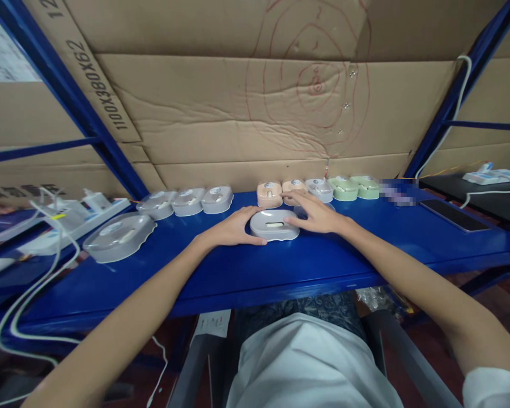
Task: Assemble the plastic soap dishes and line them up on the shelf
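The head camera looks down on a blue shelf [246, 272] backed by flattened cardboard [238, 113], where the person's left hand [232, 229] and right hand [317, 214] flank a single white mouse-shaped case [274, 224]. The left hand lies flat against the case's left edge, fingers extended and touching it; the right hand spreads open over its right end, fingertips reaching toward the row behind. Neither hand is closed around the case, which rests on the shelf just in front of that row. Along the back stand three white cases [187, 201] to the left, then two peach cases [280, 192], another white one [319, 189] and two green cases [352, 187]. One more white case [119, 237] lies apart at the left, near a power strip [74, 221] with white cables [34, 289]. A phone [454, 214] lies at the right. Judging by the layout, most pieces already sit lined up, while the one between the hands and the stray one remain outside the row.
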Tool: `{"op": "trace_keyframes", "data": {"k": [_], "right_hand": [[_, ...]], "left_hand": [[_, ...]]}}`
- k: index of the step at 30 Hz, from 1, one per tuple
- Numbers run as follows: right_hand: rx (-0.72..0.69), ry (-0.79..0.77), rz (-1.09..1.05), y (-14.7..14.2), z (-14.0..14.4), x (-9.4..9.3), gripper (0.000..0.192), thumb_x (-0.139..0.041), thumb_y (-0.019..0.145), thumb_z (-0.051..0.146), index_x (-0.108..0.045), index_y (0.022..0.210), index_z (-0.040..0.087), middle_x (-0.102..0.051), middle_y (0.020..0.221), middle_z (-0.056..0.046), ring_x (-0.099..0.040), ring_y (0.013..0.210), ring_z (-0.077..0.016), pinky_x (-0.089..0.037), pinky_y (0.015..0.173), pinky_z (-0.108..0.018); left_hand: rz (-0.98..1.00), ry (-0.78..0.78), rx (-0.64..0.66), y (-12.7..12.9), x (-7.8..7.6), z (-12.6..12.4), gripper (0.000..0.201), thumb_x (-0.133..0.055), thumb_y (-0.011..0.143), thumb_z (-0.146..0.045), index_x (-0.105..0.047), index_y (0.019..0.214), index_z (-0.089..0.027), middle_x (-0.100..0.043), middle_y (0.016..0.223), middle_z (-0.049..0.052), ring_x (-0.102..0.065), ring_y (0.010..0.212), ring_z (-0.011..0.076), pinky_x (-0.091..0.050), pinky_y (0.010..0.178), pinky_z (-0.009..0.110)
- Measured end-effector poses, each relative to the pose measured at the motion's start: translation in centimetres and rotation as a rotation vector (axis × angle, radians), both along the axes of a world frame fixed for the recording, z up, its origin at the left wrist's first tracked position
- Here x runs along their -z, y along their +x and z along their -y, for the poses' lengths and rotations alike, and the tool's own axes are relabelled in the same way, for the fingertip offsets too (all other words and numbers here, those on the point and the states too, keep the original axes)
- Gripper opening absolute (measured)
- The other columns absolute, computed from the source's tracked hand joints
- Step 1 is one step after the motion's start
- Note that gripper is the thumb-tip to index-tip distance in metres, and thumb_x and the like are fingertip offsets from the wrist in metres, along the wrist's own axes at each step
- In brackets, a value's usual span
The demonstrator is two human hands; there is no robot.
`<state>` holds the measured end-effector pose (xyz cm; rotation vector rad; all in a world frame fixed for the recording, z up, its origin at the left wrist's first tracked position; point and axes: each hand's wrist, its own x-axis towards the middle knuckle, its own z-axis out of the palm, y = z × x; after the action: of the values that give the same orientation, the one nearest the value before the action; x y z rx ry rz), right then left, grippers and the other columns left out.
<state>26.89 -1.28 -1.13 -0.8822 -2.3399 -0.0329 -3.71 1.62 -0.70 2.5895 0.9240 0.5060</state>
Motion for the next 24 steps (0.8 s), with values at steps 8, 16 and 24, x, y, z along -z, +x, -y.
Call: {"op": "trace_keyframes", "data": {"k": [8, 16, 24], "right_hand": [[0.143, -0.04, 0.16, 4.9, -1.7, -1.3, 0.043, -0.072, 0.094, 0.051, -0.076, 0.123, 0.019, -0.078, 0.124, -0.015, -0.071, 0.119, -0.0392, -0.055, 0.105, -0.058], [0.19, -0.123, 0.246, 6.4, -2.9, -0.4, 0.058, -0.084, 0.083, 0.058, -0.074, 0.128, 0.023, -0.075, 0.12, -0.013, -0.072, 0.109, -0.0357, -0.059, 0.097, -0.052], [0.181, -0.226, 0.245, 6.5, -2.4, -1.0, 0.064, -0.089, 0.077, 0.049, -0.072, 0.134, 0.026, -0.077, 0.121, -0.011, -0.074, 0.108, -0.0349, -0.06, 0.096, -0.05]], "left_hand": [[0.026, -0.009, 0.017, -0.1, -0.7, 0.3, 0.088, -0.086, 0.078, -0.066, -0.06, 0.151, -0.023, -0.065, 0.149, 0.014, -0.062, 0.137, 0.04, -0.046, 0.118, 0.055], [0.03, -0.014, 0.001, -0.3, -0.3, -0.2, 0.084, -0.089, 0.077, -0.063, -0.064, 0.146, -0.024, -0.067, 0.148, 0.014, -0.062, 0.137, 0.0389, -0.046, 0.118, 0.055], [0.023, -0.008, -0.018, -0.2, -0.1, -0.1, 0.086, -0.089, 0.075, -0.064, -0.064, 0.147, -0.023, -0.066, 0.149, 0.014, -0.062, 0.137, 0.0394, -0.045, 0.118, 0.054]]}}
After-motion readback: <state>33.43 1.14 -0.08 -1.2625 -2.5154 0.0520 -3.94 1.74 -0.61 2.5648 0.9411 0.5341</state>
